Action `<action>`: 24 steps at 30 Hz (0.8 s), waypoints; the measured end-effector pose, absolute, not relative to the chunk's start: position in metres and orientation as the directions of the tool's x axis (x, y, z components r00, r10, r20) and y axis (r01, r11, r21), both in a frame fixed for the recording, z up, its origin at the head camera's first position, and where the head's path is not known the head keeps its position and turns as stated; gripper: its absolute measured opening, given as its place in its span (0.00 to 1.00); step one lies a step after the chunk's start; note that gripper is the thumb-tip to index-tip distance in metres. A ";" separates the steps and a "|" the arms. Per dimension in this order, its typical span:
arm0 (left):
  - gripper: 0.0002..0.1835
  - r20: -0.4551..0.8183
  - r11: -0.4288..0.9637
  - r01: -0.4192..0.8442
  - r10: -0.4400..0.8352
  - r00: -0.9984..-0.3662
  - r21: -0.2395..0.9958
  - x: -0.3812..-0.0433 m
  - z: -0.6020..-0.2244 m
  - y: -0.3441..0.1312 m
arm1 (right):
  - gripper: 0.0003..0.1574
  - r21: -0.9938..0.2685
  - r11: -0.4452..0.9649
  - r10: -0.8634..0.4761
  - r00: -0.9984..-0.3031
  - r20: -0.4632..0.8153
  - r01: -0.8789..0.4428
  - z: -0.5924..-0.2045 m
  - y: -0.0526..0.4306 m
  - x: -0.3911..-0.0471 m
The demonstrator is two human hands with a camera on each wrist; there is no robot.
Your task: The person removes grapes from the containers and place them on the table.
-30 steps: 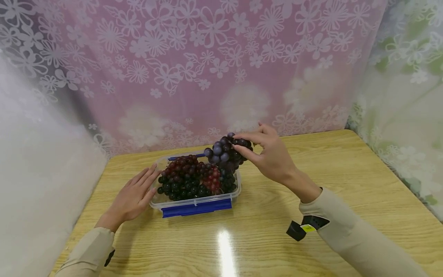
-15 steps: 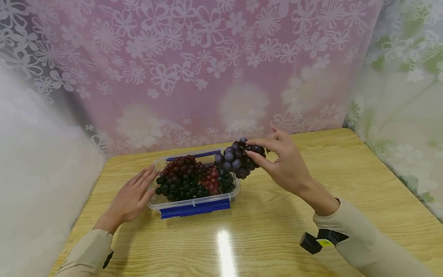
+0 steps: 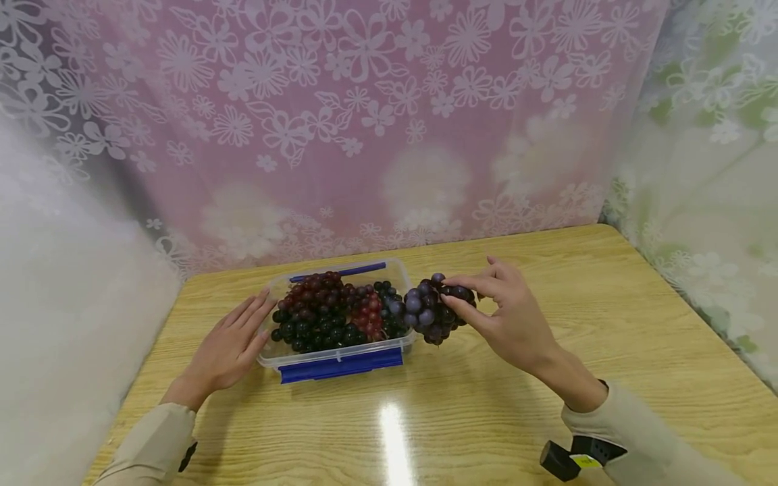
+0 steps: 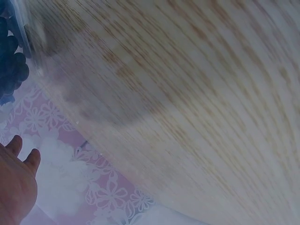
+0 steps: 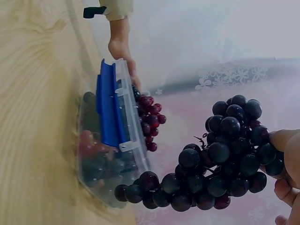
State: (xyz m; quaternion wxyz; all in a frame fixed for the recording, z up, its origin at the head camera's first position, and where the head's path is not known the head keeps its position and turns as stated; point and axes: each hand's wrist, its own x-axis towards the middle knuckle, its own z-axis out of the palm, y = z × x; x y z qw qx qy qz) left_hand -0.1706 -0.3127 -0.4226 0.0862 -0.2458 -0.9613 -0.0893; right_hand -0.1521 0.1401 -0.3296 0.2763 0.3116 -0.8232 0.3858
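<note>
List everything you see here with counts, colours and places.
Wood-grain table: 1, yellowish, underneath
Rectangular plastic container: 1, clear, on table
Plastic clasps: 2, blue, container's front and back
Purple grape bunch: 1, dark purple, container's right end
Heaped grapes: seemingly 4 bunches, dark red bunch, green-black bunch, bright red bunch, bluish bunch, in container
Flowered hangings: 2, pink cloth behind, white-and-green cloth right
Pale backdrop: 1, whitish, left
Left hand: 1, bare, container's left end
Right hand: 1, bare, holding purple grape bunch
Fabric sleeves: 2, beige, forearms
Strapped devices: 2, black, wrists
</note>
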 end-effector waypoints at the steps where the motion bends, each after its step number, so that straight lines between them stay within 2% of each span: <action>1: 0.34 0.208 0.865 0.485 0.455 -0.866 0.130 -0.170 -0.422 -0.313 | 0.18 -0.468 0.506 -0.299 -0.656 0.693 -0.725 -0.332 0.141 -0.152; 8: 0.34 0.210 0.866 0.486 0.457 -0.865 0.120 -0.170 -0.421 -0.315 | 0.16 -0.536 0.490 -0.271 -0.705 0.655 -0.687 -0.354 0.145 -0.151; 13: 0.33 0.209 0.865 0.488 0.459 -0.864 0.115 -0.171 -0.421 -0.315 | 0.14 -0.597 0.509 -0.245 -0.769 0.590 -0.620 -0.369 0.147 -0.155; 18: 0.32 0.201 0.869 0.481 0.453 -0.868 0.116 -0.170 -0.422 -0.315 | 0.14 -0.657 0.529 -0.201 -0.831 0.518 -0.537 -0.382 0.148 -0.165; 24: 0.32 0.208 0.866 0.486 0.458 -0.865 0.117 -0.170 -0.422 -0.314 | 0.16 -0.686 0.551 -0.155 -0.866 0.475 -0.475 -0.394 0.150 -0.181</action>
